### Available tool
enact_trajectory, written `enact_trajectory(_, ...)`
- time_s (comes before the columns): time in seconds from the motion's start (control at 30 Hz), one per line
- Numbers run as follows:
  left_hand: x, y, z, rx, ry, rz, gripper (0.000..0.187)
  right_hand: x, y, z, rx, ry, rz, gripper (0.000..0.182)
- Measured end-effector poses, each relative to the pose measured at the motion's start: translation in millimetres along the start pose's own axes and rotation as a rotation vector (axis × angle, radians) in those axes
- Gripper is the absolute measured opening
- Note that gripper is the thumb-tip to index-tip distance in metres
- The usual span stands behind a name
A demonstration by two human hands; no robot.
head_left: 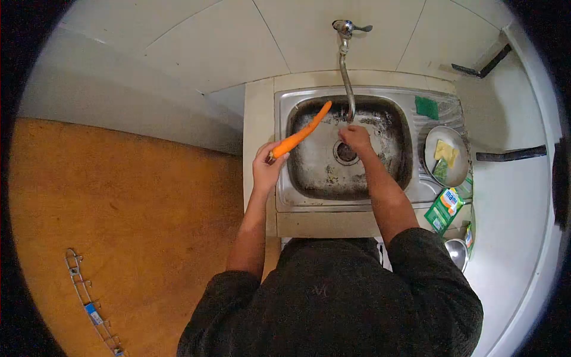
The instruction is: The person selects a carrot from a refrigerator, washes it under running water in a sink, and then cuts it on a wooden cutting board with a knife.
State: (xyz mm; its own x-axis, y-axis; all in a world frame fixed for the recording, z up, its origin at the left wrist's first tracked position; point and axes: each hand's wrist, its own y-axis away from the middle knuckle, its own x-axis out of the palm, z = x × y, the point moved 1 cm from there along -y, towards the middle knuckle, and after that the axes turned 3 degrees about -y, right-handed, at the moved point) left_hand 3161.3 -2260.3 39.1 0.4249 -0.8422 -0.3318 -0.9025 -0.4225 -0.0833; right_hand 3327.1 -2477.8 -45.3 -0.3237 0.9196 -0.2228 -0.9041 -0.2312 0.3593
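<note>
My left hand (267, 168) is wrapped round the thick end of a long orange carrot (299, 137) at the sink's left rim. The carrot slants up and to the right over the basin, its thin tip near the back edge. Just below the spout of the metal tap (345, 74) is my right hand (357, 138), with its fingers curled closed. Whatever those fingers hold, if anything, is hidden. Beneath that hand the dark drain (345, 153) shows in the stained steel sink (306, 184).
On the drainboard at right lie a green scouring pad (426, 107) and a bowl (463, 169) with yellow and green sponges inside. A green packet (443, 211) sits in front of them, near a metal bowl (457, 254). A rack with hooks (89, 297) is at lower left.
</note>
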Motion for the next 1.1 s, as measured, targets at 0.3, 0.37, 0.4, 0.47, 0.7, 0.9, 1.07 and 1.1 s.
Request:
enact_trajectory(0.3, -2, -1, 16, 0.087, -0.109, -0.021, 0.035, -1, -14, -23, -0.157, 0.241, 0.128, 0.026)
enact_trajectory(0.37, -2, 0, 10, 0.024, -0.026, -0.018, 0.034, 6, -40, -53, -0.079, 0.171, 0.174, 0.027)
enact_trajectory(0.4, -2, 1, 11, 0.024, -0.024, -0.018, 0.034, 4, -32, -44, -0.079, 0.173, 0.174, 0.027)
enact_trajectory(0.47, -2, -1, 11, 0.005, 0.051, -0.028, 0.033, 1, -7, -14, 0.013, 0.018, 0.146, 0.027)
enact_trajectory(0.7, -3, 3, 1, -0.043, 0.069, -0.039, 0.033, 2, -12, -2, -0.065, 0.271, 0.119, 0.029)
enact_trajectory(0.9, -1, 3, 6, -0.103, 0.096, -0.023, 0.034, 12, -28, -11, 0.048, -0.124, 0.108, 0.036)
enact_trajectory(1.07, 6, 4, 11, -0.045, 0.128, 0.035, 0.032, 8, -16, 8, 0.127, -0.415, 0.117, 0.033)
enact_trajectory(1.1, 6, 5, 12, -0.052, 0.128, 0.037, 0.032, 7, -18, 3, 0.135, -0.413, 0.116, 0.033)
